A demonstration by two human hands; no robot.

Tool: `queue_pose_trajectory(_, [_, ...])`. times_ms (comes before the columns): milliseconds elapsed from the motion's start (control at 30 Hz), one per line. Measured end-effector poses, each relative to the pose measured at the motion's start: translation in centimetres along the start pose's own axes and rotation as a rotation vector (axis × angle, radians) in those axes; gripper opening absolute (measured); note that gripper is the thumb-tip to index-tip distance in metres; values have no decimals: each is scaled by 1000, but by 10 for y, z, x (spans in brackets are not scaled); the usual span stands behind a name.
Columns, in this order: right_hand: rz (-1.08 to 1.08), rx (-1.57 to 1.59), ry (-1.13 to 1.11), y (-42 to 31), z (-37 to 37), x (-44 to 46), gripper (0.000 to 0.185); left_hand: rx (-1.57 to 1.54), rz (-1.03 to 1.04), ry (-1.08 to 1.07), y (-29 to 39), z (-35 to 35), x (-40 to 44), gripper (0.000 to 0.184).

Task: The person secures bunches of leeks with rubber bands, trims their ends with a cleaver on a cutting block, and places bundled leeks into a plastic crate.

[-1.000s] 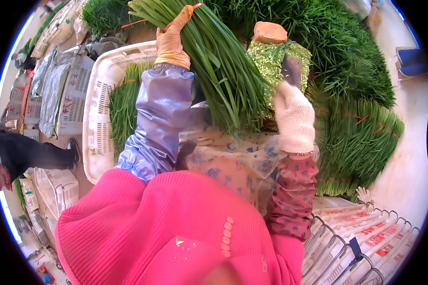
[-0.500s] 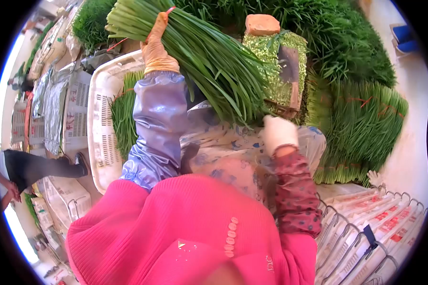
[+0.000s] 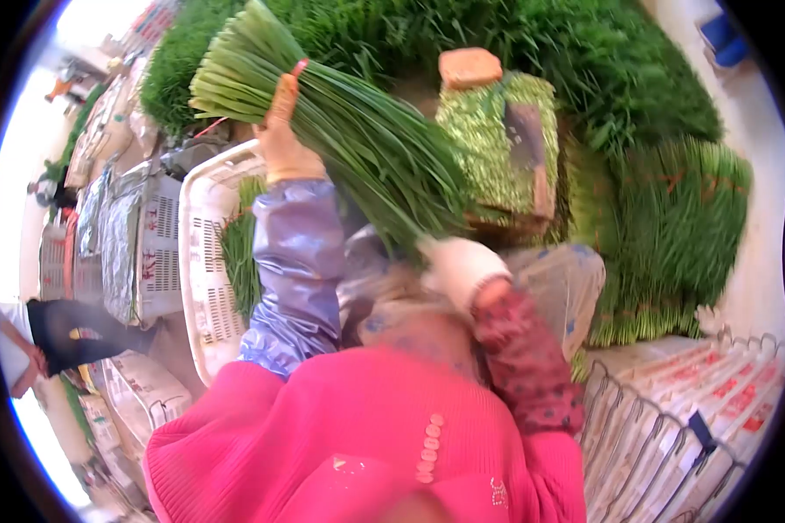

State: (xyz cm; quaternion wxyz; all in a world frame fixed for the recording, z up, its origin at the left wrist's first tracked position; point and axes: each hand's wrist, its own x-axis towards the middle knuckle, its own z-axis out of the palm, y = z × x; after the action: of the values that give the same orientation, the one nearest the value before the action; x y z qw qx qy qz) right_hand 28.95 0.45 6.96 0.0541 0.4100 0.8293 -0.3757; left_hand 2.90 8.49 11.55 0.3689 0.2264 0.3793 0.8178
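Nearest, right of the crate (image 3: 202, 283), leaf tips (image 3: 406, 237) are met by the right hand (image 3: 465, 268), its grip too blurred to tell; by tugging, leaves could be torn. Beyond and right of the crate, the green bundle (image 3: 358, 131) is grasped by the left hand (image 3: 285, 144) near the red tie (image 3: 299, 67), which could be loosened by twisting

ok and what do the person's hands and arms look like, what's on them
The left hand wears a thin tan glove, with a shiny lavender sleeve cover above it. The right hand wears a white glove and a dark red, dark-spotted sleeve cover. Bright pink sweater sleeves show above both covers.
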Motion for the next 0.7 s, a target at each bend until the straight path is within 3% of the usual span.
queue_pose_trajectory(67, [89,-159,118,9,-30,-24,29,-84,9,73,12,22,-19,45])
queue_pose_trajectory(133, [269,-83,321,-32,-86,-46,32,-57,170,-60,2,24,-18,46])
queue_pose_trajectory(200, [-30,226,847,-38,-97,-45,38,-100,130,-151,-13,24,-16,47])
queue_pose_trajectory(233, [-258,129,1034,-34,-99,-34,46,-116,146,-162,-19,23,-11,47])
queue_pose_trajectory(267, [-413,144,1073,-35,-106,-25,57,-80,146,-238,-25,22,-9,47])
queue_pose_trajectory(333, [-382,98,1192,-36,-115,-8,48,-36,87,-296,-28,27,-26,48])
queue_pose_trajectory(400, [-294,322,1148,-27,-110,-3,39,-191,-75,-345,-10,49,-41,45])
queue_pose_trajectory(467, [-249,324,1108,-38,-102,-21,34,-187,-166,-309,-12,42,-37,41])
queue_pose_trajectory(533, [-305,633,839,-45,-85,-26,21,-214,-182,-265,-24,32,-28,42])
queue_pose_trajectory(567, [-411,542,910,-41,-71,-12,13,-229,-191,-238,-28,28,-26,44])
queue_pose_trajectory(700, [-396,266,879,-28,-45,15,39,-259,-288,-198,-34,20,-25,51])
